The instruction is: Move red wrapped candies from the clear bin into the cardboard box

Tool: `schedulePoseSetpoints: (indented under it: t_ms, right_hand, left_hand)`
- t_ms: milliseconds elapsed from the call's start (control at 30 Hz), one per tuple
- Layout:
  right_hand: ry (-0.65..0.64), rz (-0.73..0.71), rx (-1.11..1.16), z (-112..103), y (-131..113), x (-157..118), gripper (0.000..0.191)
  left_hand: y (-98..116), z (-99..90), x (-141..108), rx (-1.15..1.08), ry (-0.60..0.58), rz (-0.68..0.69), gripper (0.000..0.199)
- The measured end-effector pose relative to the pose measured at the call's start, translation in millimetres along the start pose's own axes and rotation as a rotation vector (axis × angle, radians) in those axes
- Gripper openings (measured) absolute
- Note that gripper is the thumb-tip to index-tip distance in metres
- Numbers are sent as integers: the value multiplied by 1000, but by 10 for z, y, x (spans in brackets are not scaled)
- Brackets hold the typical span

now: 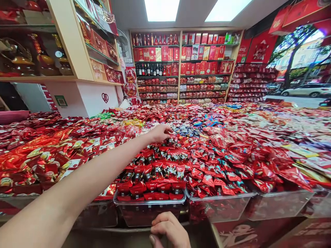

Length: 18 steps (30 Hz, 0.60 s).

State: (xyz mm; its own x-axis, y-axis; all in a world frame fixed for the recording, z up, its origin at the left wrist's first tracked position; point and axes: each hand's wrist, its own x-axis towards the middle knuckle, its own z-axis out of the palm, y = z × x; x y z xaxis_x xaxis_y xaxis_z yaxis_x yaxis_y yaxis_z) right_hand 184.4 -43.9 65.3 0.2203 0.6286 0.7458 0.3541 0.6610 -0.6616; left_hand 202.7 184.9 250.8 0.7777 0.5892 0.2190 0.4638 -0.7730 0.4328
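Note:
My left hand (160, 133) is stretched far out over the display, just above the back of a bin of dark-and-red wrapped candies (157, 172). Its fingers are bent and a little apart, and nothing shows in them. Beyond its fingertips lies a patch of dark blue wrapped candies (190, 131). Close to me, my right hand (170, 230) hovers in front of the clear plastic bin (152, 208), fingers loosely curled and thumb apart, with nothing visible in it. The candies in the bin are stacked in rows, with white characters on their wrappers.
Red wrapped sweets (217, 168) fill the bin on the right; red and gold packets (46, 162) spread on the left. A cabinet (95, 86) overhangs the left side. Shelves of bottles and boxes (160, 53) line the back wall. A street with a white car (307, 89) shows at right.

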Motion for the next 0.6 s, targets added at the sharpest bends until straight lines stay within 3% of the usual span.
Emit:
schedulePoseSetpoints:
  t_ms: [200, 300, 467, 533, 600]
  right_hand:
    - [-153, -41, -36, -99, 32, 56, 17]
    - [-165, -31, -26, -107, 15, 70, 17]
    - [-106, 23, -35, -114, -34, 110, 11]
    - [-120, 45, -63, -124, -46, 128, 9]
    - [-139, 58, -82, -129, -53, 133, 9]
  left_hand:
    - [39, 36, -59, 88, -6, -13, 23]
    - [108, 11, -162, 128, 59, -1, 24]
    - [404, -113, -780, 128, 242, 121, 24]
    - [489, -161, -1001, 178, 251, 243, 21]
    - [508, -191, -1055, 253, 223, 294, 20]
